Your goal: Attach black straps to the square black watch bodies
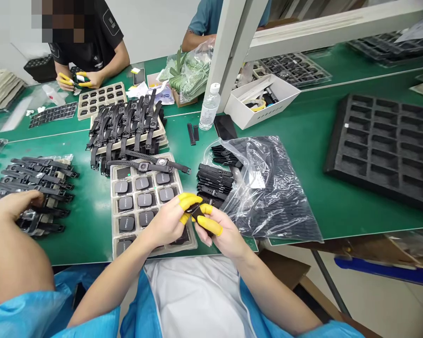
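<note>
My left hand [171, 218], with yellow finger covers, pinches a small black watch case [193, 209]. Against it, my right hand [220, 230] grips a short black watch strap [202, 222], also with yellow-covered fingers. The two pieces touch, but whether they are joined is hidden by my fingers. Below my left hand lies a beige tray [137, 244] of square dark watch cases in pockets. A strapped watch [158, 164] lies across its far edge. Beyond my right hand sits a stack of black straps [215, 180] beside a clear bag [278, 188] full of straps.
Strapped watches [127, 122] are piled on trays ahead. At left, a co-worker's hand [21, 204] reaches into more watches [38, 176]. A bottle [210, 107], white box [261, 105] and black foam tray [384, 145] stand farther back; another person [91, 47] sits opposite.
</note>
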Demonstrator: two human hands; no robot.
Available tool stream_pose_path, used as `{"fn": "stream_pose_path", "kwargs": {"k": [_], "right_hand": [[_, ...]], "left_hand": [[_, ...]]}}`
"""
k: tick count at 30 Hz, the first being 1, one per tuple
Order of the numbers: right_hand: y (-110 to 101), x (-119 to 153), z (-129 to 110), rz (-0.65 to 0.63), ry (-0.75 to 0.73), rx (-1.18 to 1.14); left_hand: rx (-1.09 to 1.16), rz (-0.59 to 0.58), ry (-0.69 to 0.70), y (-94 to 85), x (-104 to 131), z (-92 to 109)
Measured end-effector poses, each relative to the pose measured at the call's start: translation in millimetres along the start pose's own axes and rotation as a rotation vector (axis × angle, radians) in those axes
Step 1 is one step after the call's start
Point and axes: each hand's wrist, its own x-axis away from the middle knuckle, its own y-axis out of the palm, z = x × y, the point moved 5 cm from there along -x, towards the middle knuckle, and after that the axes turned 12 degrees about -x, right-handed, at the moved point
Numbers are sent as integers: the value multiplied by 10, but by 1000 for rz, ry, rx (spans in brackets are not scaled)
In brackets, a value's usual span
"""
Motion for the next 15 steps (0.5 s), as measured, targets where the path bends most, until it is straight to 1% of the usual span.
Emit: {"fn": "stream_pose_path", "kwargs": {"k": [5,7,11,15], "right_hand": [[51,-6,20,54,43,-181],[55,-5,15,75,56,-235],[26,7,-10,94,99,-246],[-7,8,-49,105,144,-215]], "left_hand": [[-82,33,7,13,13,9],[-100,7,17,4,10,29],[-49,-69,31,-8,2,60],[-213,-83,37,4,-7,46]]}}
